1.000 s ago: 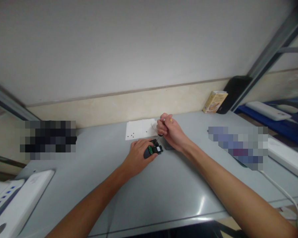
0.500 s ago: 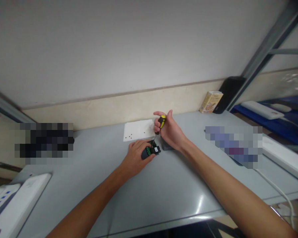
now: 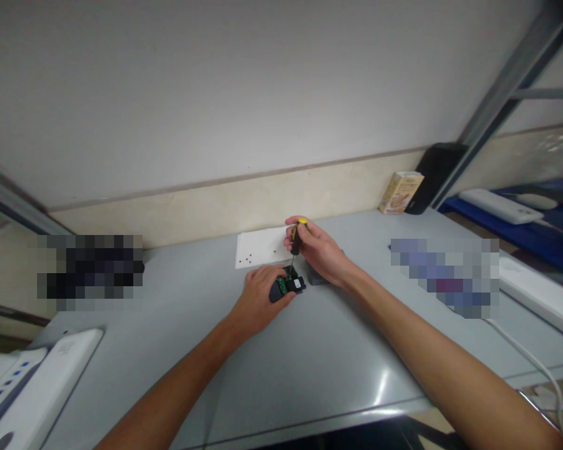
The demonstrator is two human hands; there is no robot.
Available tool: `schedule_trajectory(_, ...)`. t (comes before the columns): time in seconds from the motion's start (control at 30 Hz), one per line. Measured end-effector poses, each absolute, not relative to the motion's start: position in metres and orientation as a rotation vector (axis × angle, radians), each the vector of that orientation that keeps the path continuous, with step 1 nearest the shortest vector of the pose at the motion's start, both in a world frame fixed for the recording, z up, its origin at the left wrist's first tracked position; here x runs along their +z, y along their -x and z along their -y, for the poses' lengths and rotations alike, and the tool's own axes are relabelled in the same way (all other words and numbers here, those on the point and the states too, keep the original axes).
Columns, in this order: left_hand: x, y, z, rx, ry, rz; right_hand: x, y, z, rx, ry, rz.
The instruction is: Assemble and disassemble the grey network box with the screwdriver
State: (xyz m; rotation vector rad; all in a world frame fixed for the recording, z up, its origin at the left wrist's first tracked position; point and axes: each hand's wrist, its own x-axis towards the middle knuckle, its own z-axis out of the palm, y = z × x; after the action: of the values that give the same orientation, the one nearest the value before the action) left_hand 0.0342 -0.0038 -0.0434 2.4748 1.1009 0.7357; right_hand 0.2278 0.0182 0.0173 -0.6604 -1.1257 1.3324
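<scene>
My left hand (image 3: 261, 295) is closed around a small black device (image 3: 294, 284) with a green circuit board exposed, holding it against the grey table. In my right hand (image 3: 323, 251) is a screwdriver (image 3: 295, 242) with a black and yellow handle. It stands nearly upright, and its shaft goes down into the device. The very tip is too small to make out. Behind the hands lies a white sheet (image 3: 261, 245) with several tiny dark pieces on it, which look like screws. A dark grey block-like thing (image 3: 315, 275) sits partly hidden beneath my right wrist.
A yellow carton (image 3: 400, 192) and a tall black case (image 3: 435, 178) lean at the back right. Blurred-out items lie left and right. A white cable (image 3: 525, 353) runs along the right side, near a long white object (image 3: 539, 297). Another white object (image 3: 70, 369) stands at the left edge.
My right hand has turned, its fingers now folding over the screwdriver's handle, which stands more upright. My left hand and the device stay together in place; the view has shifted slightly.
</scene>
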Motion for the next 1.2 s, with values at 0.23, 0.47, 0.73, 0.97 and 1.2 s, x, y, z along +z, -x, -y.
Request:
schedule_trajectory(0.23,-0.035,-0.034,0.01,0.795,-2.513,-1.206,0.019,-0.239,-0.02,0.781,0.932,1.356)
schedule_trajectory(0.47,-0.041,-0.033,0.011,0.923,-2.465,-1.437,0.013,-0.252,-0.031,0.618,1.012,1.166)
schedule_trajectory(0.73,-0.043,-0.031,0.006,1.031,-2.333,-1.335,0.005,-0.25,-0.03,0.485,1.173,1.341)
schedule_trajectory(0.97,-0.039,-0.024,-0.005,1.16,-2.093,-1.356,0.003,-0.251,-0.032,0.488,1.247,1.308)
schedule_trajectory(1.2,-0.043,-0.014,-0.02,1.174,-2.078,-1.448,0.006,-0.253,-0.032,0.466,1.291,1.329)
